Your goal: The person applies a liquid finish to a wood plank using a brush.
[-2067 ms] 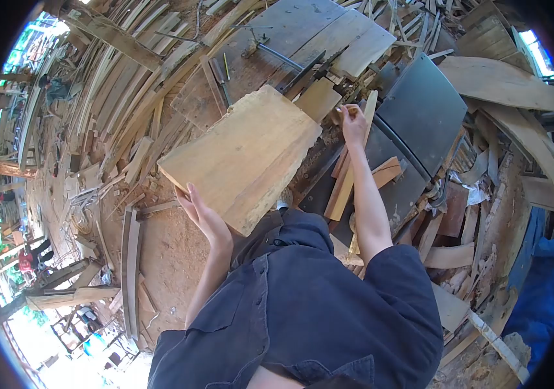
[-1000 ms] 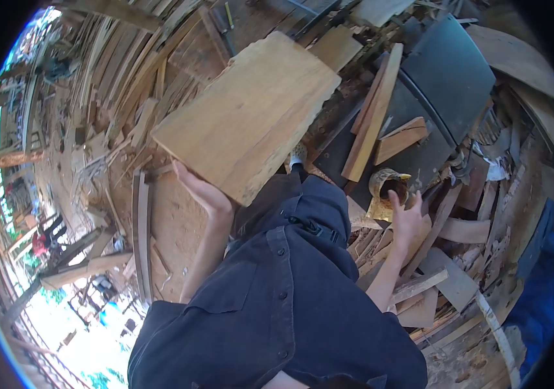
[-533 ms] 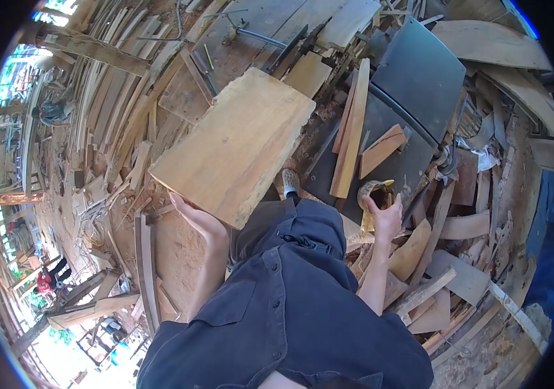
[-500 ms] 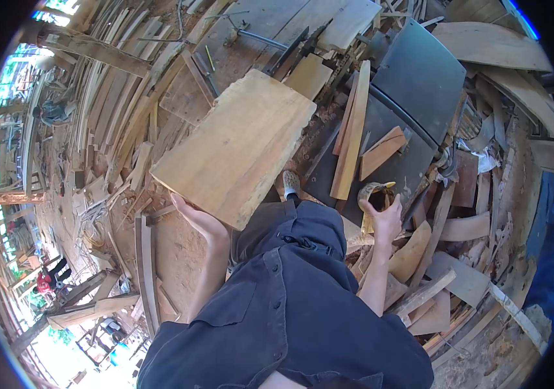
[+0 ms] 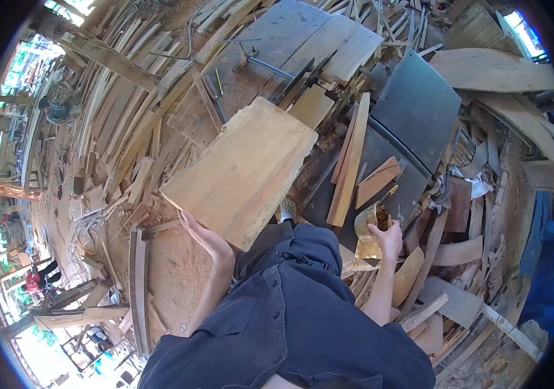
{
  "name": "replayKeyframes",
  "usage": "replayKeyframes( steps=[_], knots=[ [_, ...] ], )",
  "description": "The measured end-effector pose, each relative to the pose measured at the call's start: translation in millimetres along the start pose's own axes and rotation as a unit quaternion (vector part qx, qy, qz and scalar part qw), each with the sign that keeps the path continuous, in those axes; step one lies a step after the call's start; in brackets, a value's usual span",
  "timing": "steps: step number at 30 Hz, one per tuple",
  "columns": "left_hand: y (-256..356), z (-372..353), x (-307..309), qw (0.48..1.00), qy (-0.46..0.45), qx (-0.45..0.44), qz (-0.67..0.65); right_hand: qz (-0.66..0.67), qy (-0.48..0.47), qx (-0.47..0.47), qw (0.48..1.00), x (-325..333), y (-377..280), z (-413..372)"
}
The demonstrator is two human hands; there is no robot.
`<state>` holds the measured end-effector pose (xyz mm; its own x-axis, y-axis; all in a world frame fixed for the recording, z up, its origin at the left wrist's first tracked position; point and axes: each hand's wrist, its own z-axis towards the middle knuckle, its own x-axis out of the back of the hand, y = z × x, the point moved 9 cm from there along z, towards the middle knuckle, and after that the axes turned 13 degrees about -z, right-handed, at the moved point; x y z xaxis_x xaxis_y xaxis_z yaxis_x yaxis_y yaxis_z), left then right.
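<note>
Drawn nearer the body, the right hand [image 5: 391, 240] pinches the container [image 5: 366, 242] by the bench's [image 5: 414, 185] near edge; the board [image 5: 244, 168] could slip off the left hand's [image 5: 204, 238] open palm, its only visible hand support.

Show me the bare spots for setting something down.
Dirt floor lies bare between the long planks and left forearm; the upper panel looks bare beyond the rod. The lower panel is crowded: sticks, a block, and the right hand with its cup close by.

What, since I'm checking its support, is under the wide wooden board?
The left hand seems to support the wide wooden board from below at its near edge; anything farther underneath is covered by the board.
</note>
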<state>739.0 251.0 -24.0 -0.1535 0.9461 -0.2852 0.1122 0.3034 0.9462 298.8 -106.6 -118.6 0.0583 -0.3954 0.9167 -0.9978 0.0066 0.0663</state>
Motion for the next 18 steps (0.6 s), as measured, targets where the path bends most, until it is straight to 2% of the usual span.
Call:
replayKeyframes(
  steps=[6,8,12,18],
  knots=[
    [2,-4,-2,1.0,0.002,-0.003,0.028,0.054,-0.015,-0.007,0.998,9,7,17],
    [11,-9,-8,0.998,0.012,-0.013,0.058,0.073,-0.054,0.018,0.996,5,2,20],
    [3,-4,1,0.997,0.003,-0.016,0.075,0.12,-0.033,0.032,0.992,0,5,20],
    [3,-5,-3,0.996,0.001,-0.004,0.085,0.083,-0.054,0.015,0.995,-18,20,23]
  ],
)
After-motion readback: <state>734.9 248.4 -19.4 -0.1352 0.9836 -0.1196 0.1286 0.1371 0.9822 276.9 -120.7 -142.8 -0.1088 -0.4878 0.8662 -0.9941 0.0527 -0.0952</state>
